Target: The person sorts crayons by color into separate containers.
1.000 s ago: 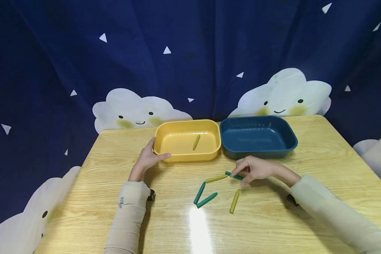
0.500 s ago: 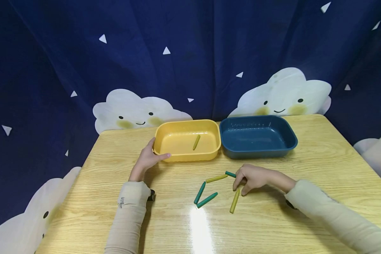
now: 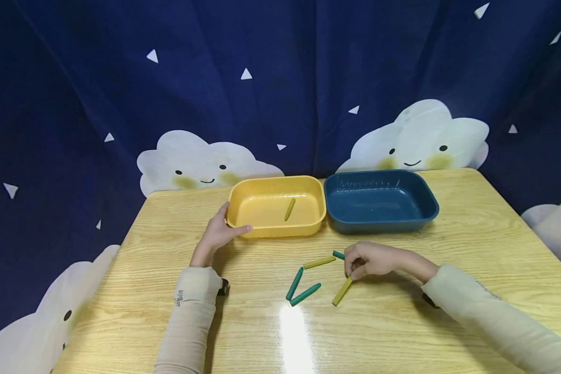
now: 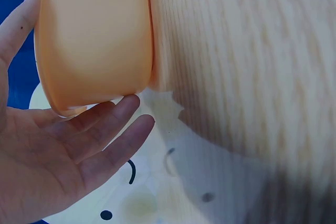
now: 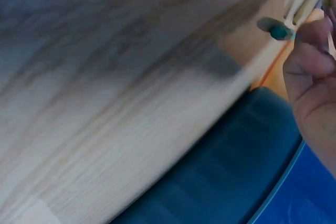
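My left hand (image 3: 217,232) grips the left end of a yellow plastic bin (image 3: 280,231), thumb over its front rim and fingers along the end wall (image 4: 100,51). One yellow crayon (image 3: 290,209) lies inside that bin. On the table in front, my right hand (image 3: 374,258) pinches the upper end of another yellow crayon (image 3: 342,292), which slants down to the left. A green crayon (image 3: 338,254) is partly hidden behind the right fingers. Left of this hand lie a third yellow crayon (image 3: 319,262) and two green crayons, one steep (image 3: 294,283), one flatter (image 3: 305,294).
A dark blue bin (image 3: 381,227) with nothing in it stands against the yellow bin's right side. Both are near the back edge of the wooden table (image 3: 257,332). Behind hangs a navy curtain (image 3: 280,93) with clouds and triangles.
The right hand has left the green crayon, come toward the front and taken hold of the yellow crayon, whose lower end has swung left. The left hand stays on the yellow bin.
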The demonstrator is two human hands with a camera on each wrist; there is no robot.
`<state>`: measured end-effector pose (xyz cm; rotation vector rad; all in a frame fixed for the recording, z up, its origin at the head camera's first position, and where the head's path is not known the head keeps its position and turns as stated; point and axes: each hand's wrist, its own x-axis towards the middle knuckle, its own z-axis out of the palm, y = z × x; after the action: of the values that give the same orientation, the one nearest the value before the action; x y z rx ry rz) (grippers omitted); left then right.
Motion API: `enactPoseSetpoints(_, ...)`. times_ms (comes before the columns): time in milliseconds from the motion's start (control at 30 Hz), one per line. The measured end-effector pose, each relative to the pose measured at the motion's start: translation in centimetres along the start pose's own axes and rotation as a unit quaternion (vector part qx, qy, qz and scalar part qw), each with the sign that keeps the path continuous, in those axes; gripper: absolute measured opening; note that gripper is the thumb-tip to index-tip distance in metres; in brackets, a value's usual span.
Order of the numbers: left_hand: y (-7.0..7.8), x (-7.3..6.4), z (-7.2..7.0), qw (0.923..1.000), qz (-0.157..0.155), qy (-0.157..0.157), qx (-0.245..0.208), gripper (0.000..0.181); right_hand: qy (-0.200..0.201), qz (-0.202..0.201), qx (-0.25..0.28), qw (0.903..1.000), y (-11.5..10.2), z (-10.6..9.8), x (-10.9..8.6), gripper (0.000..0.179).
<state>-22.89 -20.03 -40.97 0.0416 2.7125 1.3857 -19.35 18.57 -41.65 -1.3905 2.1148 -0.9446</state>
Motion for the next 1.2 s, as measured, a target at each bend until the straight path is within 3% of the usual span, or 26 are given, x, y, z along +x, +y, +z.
enactPoseSetpoints(267,0.1,0.0,-0.1,1.0,-0.008,0.001,0.0,0.104,0.05,0.004,0.089,0.9948,-0.2,-1.9,0.5,0.007)
enactPoseSetpoints(500,0.0,0.0,-0.2,0.9999,-0.011,0.0,-0.007,0.104,0.11,0.011,0.152,0.9823,-0.5,-4.6,1.9,0.008)
enactPoseSetpoints(800,0.1,-0.2,-0.2,0.9998,0.005,0.011,-0.014,0.106,0.179,0.056,0.174,0.9667,-1.5,-7.5,3.9,0.017)
enactPoseSetpoints(1000,0.1,-0.1,-0.1,0.9998,-0.006,0.008,-0.016,0.104,0.218,0.059,0.189,0.9557,-2.0,-8.8,5.3,0.019)
enactPoseSetpoints(1200,0.2,0.0,-0.1,0.9999,-0.011,0.004,-0.008,0.103,0.236,0.067,0.209,0.9465,-2.4,-9.7,6.6,0.01)
